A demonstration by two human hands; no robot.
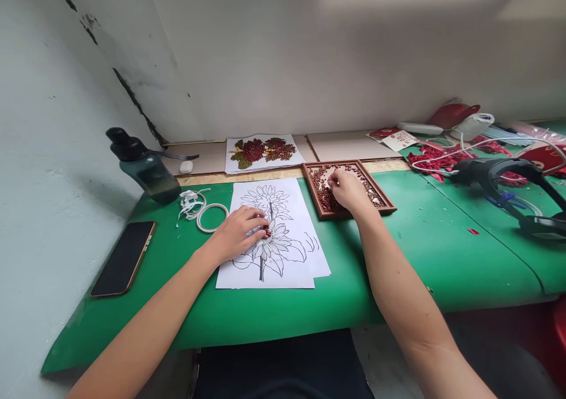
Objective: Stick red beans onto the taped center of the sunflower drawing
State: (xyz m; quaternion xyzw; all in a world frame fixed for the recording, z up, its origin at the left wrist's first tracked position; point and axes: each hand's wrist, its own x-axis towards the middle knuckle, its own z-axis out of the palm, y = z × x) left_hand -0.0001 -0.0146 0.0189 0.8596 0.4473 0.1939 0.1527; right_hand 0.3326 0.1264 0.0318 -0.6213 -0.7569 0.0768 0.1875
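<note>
A white sheet with a sunflower line drawing [283, 210] lies on the green table [420, 240]. My left hand [241, 231] rests on the drawing, fingers curled, pressing small red beans at the flower's centre. A brown wooden tray [384, 201] filled with red beans stands to the right of the sheet. My right hand [349, 190] reaches into the tray, fingertips pinched among the beans.
A dark water bottle [145, 166] lies at the back left, a phone [124, 257] at the left edge, tape rolls [212, 216] beside the sheet. A finished bean picture [263, 151] lies by the wall. Red scraps, cables and a black headset [508, 181] crowd the right.
</note>
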